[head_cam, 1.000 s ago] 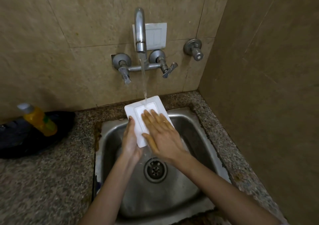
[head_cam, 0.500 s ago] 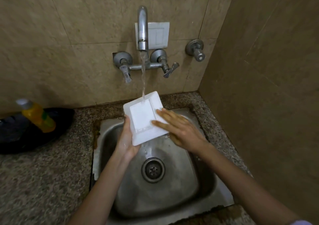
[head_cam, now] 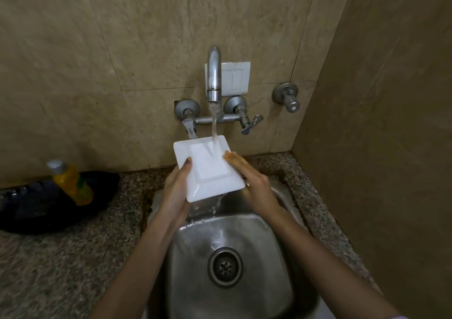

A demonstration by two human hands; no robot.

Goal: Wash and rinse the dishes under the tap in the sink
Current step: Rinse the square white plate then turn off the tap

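A white square plate (head_cam: 208,169) is held tilted under the running tap (head_cam: 214,74), above the back of the steel sink (head_cam: 276,257). Water strikes its upper right part and pours off its lower edge into the basin. My left hand (head_cam: 176,191) grips the plate's left edge, thumb on the face and fingers hidden behind. Along the plate's right edge lies my right hand (head_cam: 252,181), its fingers straight and flat against the edge.
A yellow dish-soap bottle (head_cam: 71,181) lies in a black pan (head_cam: 49,211) on the granite counter at left. Two tap handles (head_cam: 247,122) and a separate valve (head_cam: 288,98) stick out from the tiled wall. A side wall stands close on the right.
My right hand slid off the plate's face to its right edge. The plate rose a little and turned squarer under the stream. The view shifted down, so the tap now sits lower in frame.
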